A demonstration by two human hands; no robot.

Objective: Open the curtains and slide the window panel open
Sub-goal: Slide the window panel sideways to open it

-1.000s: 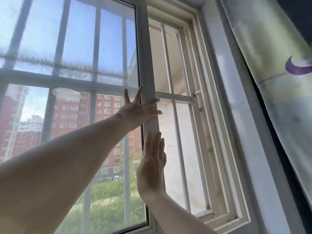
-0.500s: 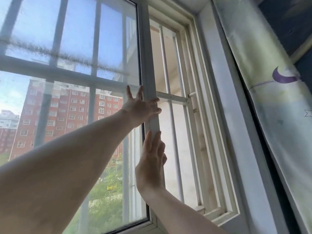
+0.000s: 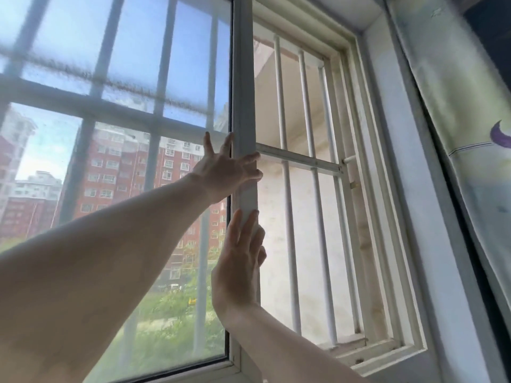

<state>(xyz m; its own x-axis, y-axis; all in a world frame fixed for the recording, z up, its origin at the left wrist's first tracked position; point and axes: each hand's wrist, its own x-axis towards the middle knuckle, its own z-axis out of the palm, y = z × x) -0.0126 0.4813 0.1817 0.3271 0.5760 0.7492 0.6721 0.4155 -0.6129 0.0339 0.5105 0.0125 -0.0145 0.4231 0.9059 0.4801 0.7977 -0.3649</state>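
The sliding window panel (image 3: 244, 92) has a white frame and dusty glass, and it stands partly slid to the left, leaving a gap on the right. My left hand (image 3: 225, 171) lies spread across the panel's right upright, fingers wrapped over its edge. My right hand (image 3: 239, 262) presses flat against the same upright just below, fingers pointing up. The pale curtain (image 3: 467, 111) with a purple moon print hangs pulled aside at the far right.
White security bars (image 3: 289, 222) stand outside the uncovered gap. The fixed window frame (image 3: 367, 189) and white reveal wall (image 3: 414, 217) lie between gap and curtain. Red brick buildings and greenery show through the glass.
The panel's upright and both hands sit slightly further left against the outer bars, so the gap on the right is a little wider. The camera view has shifted slightly.
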